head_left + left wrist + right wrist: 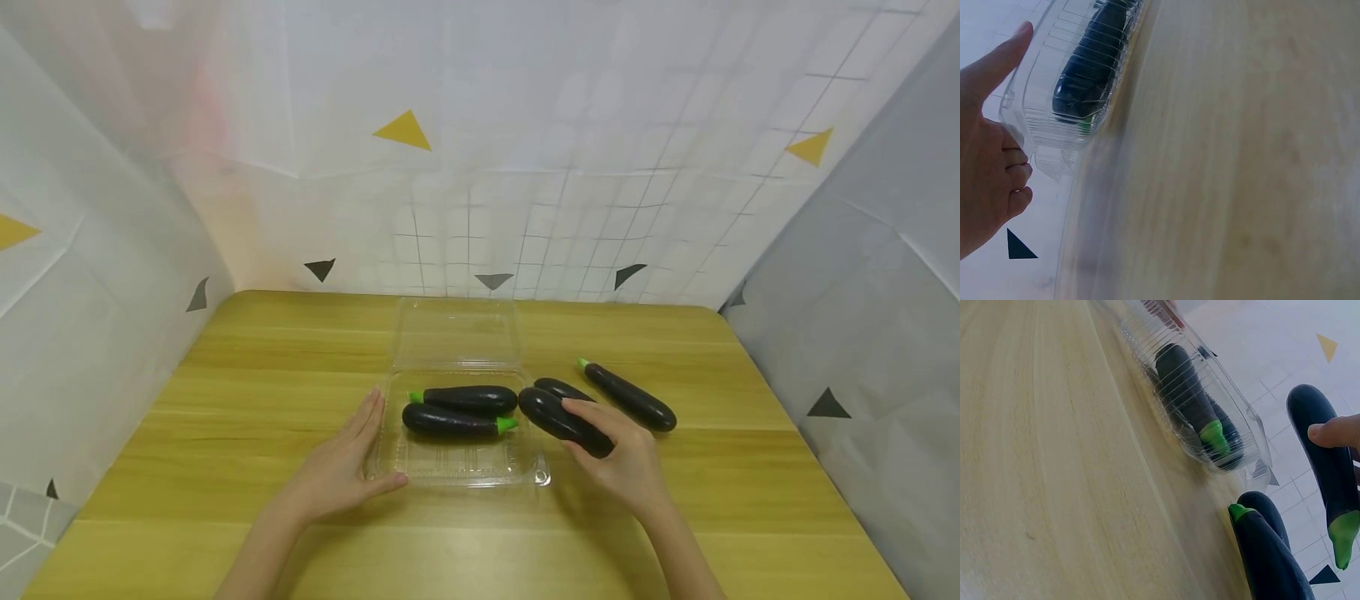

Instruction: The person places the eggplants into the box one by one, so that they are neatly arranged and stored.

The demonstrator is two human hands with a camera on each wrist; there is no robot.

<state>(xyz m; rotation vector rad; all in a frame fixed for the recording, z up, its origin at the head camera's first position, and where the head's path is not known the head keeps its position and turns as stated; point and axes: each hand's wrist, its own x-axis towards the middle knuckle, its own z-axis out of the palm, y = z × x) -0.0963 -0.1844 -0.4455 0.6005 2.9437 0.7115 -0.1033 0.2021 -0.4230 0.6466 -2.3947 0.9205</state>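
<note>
A clear plastic clamshell container [457, 467] lies unfolded on the table, and two dark eggplants, a rear one [472, 398] and a front one [450, 421], rest side by side in its base. My left hand [337, 467] touches the container's near left corner, fingers fairly straight along the left side and thumb at the front edge. Just right of the container, my right hand [622, 454] grips another eggplant [551, 412]. The right wrist view shows this held eggplant [1313, 419] raised, with its green stem end [1344, 534] pointing down.
Two more eggplants lie on the wooden table [285, 400] to the right: one [630, 396] fully visible, the other [558, 387] partly hidden behind the held one. The container's lid [457, 329] lies back toward the white wall. White sheets with triangle marks enclose the table.
</note>
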